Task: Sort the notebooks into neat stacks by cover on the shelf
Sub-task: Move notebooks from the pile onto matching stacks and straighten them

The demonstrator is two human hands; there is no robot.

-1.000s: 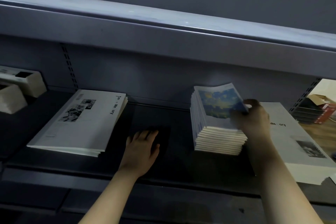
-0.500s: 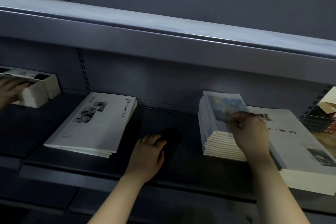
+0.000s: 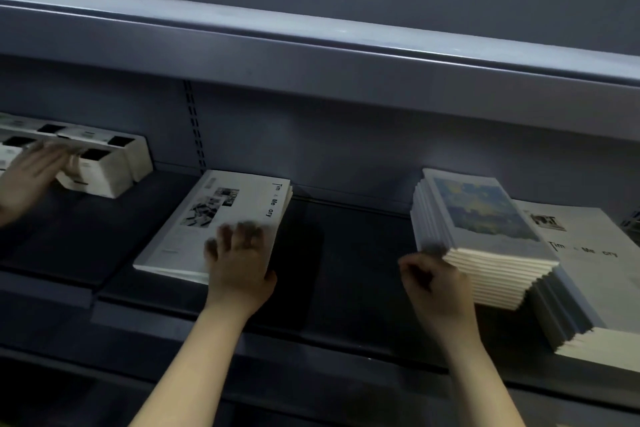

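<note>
Now L grip [image 3: 239, 260] flat on white-cover stack [image 3: 187, 239], R grip [image 3: 436, 288] curled by painted-cover stack [image 3: 485, 215], hold unclear.

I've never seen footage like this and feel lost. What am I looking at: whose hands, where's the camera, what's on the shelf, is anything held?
There is no machine: a person works with bare hands, and the single picture comes from a camera worn on their head, looking down at a dark shelf. The left hand rests with spread fingers on a stack of white notebooks. The right hand has its fingers curled at the front corner of a stack of painted-cover notebooks; blur hides whether it grips them. Right of that lies a second white notebook stack. At far left another person's hand is at some white boxes.
</note>
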